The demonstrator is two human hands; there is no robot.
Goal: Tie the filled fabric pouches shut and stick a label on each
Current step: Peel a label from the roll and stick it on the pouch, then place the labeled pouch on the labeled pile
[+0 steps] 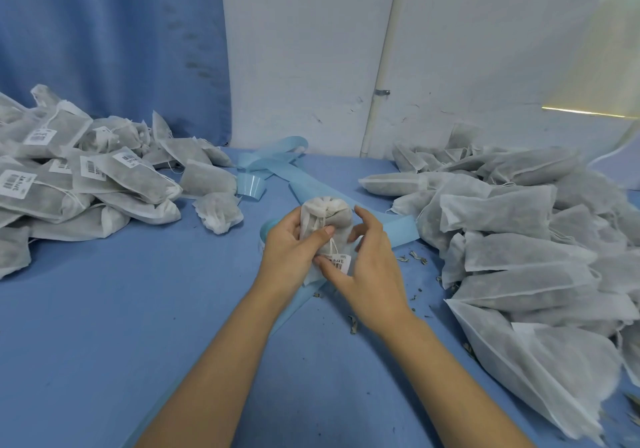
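Blue cloth covers the surface (104, 309), and behind it hang a blue curtain (104, 49) and a pale wall (311, 49). Near the middle, the left hand (287, 250) is closed around a filled pouch (325, 219); the thumb presses on its front. I judge that this grip keeps the pouch steady while the label is fixed. The right hand (367, 260) is half open and holds nothing firmly. Its thumb tip touches a small barcode label (339, 262) at the lower end of the pouch, and the other fingers curve loosely above. The top of the pouch is gathered, and thin strings (333, 247) hang down to the label, so the tying seems done and the labelling seems to be the step in hand.

On the left lies a pile of labelled pouches (69, 177), probably the finished ones. On the right lies a bigger pile of pouches without visible labels (519, 240), probably waiting. Keeping the two piles on opposite sides makes it easy not to mix them. Light blue backing strips (277, 167) run across the surface under the hands, and I think the labels came from them.

Both piles are cut off by the edges of the view. The text on the label is too small to read. I cannot tell if the label is already fully stuck, because the right thumb covers part of it. Small dry crumbs (415, 257) lie near the right pile.
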